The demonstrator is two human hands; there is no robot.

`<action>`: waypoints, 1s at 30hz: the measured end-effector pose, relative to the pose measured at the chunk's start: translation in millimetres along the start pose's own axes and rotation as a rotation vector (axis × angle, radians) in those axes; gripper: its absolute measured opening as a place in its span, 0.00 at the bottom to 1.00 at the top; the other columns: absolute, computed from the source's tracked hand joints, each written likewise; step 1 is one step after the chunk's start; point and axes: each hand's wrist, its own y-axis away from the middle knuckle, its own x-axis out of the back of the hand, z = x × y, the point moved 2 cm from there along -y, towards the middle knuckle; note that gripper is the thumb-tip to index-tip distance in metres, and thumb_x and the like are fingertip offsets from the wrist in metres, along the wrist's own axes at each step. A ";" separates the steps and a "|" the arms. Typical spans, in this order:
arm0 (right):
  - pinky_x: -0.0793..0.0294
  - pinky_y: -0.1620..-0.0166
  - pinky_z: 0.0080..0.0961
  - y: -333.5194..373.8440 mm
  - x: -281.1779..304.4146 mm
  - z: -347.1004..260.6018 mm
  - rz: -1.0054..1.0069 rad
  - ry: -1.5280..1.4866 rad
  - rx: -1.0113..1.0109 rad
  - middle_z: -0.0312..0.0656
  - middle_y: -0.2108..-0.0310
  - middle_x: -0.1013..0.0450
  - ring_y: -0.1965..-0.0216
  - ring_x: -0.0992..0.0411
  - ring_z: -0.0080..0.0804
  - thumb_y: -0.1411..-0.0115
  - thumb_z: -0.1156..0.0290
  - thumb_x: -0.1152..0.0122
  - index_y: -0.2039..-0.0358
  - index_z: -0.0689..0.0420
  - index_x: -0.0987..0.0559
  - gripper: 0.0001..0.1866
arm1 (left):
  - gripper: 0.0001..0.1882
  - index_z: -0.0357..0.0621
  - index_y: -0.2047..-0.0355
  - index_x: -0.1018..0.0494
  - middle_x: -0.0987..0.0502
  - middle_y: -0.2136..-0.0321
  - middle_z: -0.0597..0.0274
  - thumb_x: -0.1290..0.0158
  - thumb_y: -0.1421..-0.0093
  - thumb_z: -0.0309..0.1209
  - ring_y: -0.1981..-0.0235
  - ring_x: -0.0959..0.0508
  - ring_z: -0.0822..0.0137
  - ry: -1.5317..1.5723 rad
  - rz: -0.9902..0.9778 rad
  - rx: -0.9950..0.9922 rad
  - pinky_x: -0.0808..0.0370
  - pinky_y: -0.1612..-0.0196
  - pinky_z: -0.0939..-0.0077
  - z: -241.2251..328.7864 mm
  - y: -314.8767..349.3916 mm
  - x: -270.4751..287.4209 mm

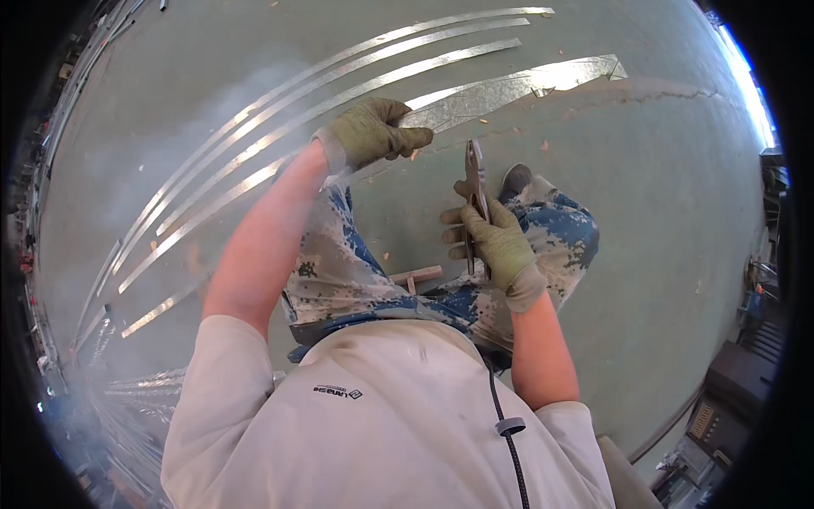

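Observation:
My left hand (pixel 369 134), in a dull green work glove, is closed at the near end of a shiny sheet-metal strip (pixel 509 95). The strip stretches away to the far right, and its far part has notched, uneven edges. My glove hides the exact grip. In my right hand (pixel 500 242), also gloved, is a pair of metal tin snips (pixel 475 170). Their jaws point away from me, apart from the strip, and my fingers wrap around the handles.
Several long, narrow metal strips (pixel 280 127) curve across the grey-green floor (pixel 653 212) on the far and left sides. A small wooden piece (pixel 417 276) is between my legs. Bundled metal lengths (pixel 136 399) lie at the lower left, under smoke-like haze. Dark equipment (pixel 738 382) stands at the right.

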 end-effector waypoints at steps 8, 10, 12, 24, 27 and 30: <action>0.23 0.60 0.26 -15.9 7.4 7.9 0.228 0.346 0.142 0.40 0.58 0.20 0.62 0.24 0.23 0.24 0.61 0.41 0.28 0.55 0.30 0.28 | 0.53 0.14 0.32 0.37 0.20 0.73 0.58 0.24 0.43 0.44 0.73 0.24 0.74 0.198 0.054 -0.038 0.26 0.70 0.77 -17.8 -11.6 -13.4; 0.22 0.55 0.29 -21.8 11.4 6.5 0.268 0.416 0.186 0.44 0.56 0.19 0.60 0.23 0.27 0.25 0.61 0.40 0.29 0.57 0.29 0.28 | 0.52 0.14 0.33 0.37 0.21 0.74 0.59 0.24 0.42 0.44 0.73 0.24 0.74 0.204 0.025 -0.031 0.26 0.69 0.77 -20.9 -17.1 -14.3; 0.22 0.51 0.32 -27.9 16.9 7.4 0.295 0.484 0.226 0.48 0.54 0.19 0.57 0.22 0.33 0.25 0.61 0.40 0.29 0.58 0.30 0.29 | 0.51 0.14 0.33 0.36 0.21 0.75 0.60 0.25 0.42 0.44 0.74 0.25 0.75 0.208 0.015 -0.033 0.26 0.69 0.77 -22.4 -20.1 -15.5; 0.22 0.44 0.36 -41.6 27.0 8.9 0.393 0.665 0.252 0.59 0.49 0.20 0.50 0.19 0.48 0.27 0.62 0.40 0.29 0.59 0.30 0.30 | 0.46 0.20 0.36 0.29 0.19 0.74 0.60 0.25 0.43 0.46 0.74 0.23 0.73 0.159 0.021 -0.032 0.25 0.71 0.75 -18.1 -19.5 -16.9; 0.22 0.48 0.37 -38.1 23.4 3.4 0.412 0.683 0.276 0.57 0.52 0.20 0.54 0.20 0.47 0.27 0.62 0.39 0.31 0.60 0.28 0.28 | 0.46 0.21 0.36 0.28 0.19 0.74 0.60 0.25 0.43 0.47 0.74 0.22 0.73 0.144 0.022 -0.022 0.25 0.70 0.75 -19.1 -20.9 -16.3; 0.23 0.62 0.32 -31.0 14.9 -9.9 0.359 0.598 0.232 0.48 0.62 0.20 0.67 0.22 0.36 0.29 0.61 0.36 0.36 0.60 0.23 0.25 | 0.47 0.21 0.36 0.29 0.19 0.74 0.60 0.25 0.43 0.47 0.74 0.22 0.73 0.141 0.013 -0.040 0.24 0.70 0.74 -21.5 -22.6 -16.0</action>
